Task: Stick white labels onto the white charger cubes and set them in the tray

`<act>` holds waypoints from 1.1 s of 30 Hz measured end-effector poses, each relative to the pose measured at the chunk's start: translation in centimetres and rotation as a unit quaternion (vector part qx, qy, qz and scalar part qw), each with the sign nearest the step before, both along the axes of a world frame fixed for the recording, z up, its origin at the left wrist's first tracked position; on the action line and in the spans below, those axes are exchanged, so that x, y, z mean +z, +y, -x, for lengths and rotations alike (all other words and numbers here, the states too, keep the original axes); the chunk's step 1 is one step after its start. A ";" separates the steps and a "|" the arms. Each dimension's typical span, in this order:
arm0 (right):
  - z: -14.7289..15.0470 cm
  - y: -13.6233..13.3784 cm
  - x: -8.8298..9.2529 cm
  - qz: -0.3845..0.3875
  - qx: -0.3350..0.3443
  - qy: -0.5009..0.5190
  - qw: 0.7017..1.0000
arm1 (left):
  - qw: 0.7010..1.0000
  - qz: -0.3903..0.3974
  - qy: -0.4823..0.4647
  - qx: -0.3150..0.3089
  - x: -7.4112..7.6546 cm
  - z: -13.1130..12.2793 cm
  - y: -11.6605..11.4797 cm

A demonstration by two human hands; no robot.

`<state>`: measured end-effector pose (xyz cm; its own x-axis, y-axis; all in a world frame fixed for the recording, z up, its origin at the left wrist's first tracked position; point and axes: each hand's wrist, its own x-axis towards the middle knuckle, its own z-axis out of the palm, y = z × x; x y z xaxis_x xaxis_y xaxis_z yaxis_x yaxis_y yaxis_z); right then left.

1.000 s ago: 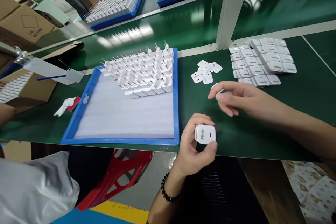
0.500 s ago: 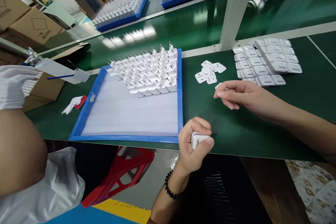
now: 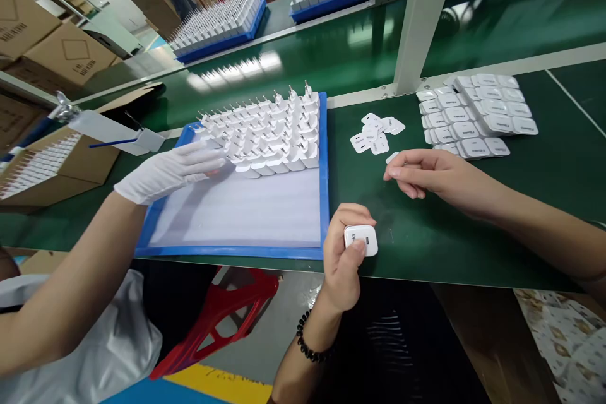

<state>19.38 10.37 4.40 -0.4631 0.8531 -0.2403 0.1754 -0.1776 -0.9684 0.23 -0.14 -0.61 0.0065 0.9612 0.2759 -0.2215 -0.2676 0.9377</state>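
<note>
My left hand [image 3: 344, 259], with a black beaded bracelet at the wrist, grips a white charger [image 3: 370, 241]. Its flat face, with printing and a small slot, is turned up, and my thumb presses on it. My right hand [image 3: 426, 175] hovers low over the bench with thumb and index finger pinched together; what they hold, if anything, is hidden. One small white cover plate [image 3: 391, 157] shows just behind those fingertips. Beyond it lies a loose pile of white cover plates [image 3: 372, 132] with slots. Stacked rows of printed white pieces [image 3: 466, 115] lie to the right.
A blue-rimmed tray [image 3: 324, 202] on the left holds rows of white plugs [image 3: 279, 129], pins up. A co-worker's white-gloved hand [image 3: 173, 170] reaches into it. A cardboard box [image 3: 71, 167] stands far left, and a metal post [image 3: 419, 25] rises behind the bench.
The charger in my left hand has turned so its slotted face shows more fully. My right hand stays nearly still. The co-worker's gloved hand has moved right, from the box to the tray.
</note>
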 end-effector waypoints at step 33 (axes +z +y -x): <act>-9.4 6.7 0.7 -0.328 -0.256 -0.427 0.803 | 0.763 0.053 0.611 0.205 8.2 12.7 1.6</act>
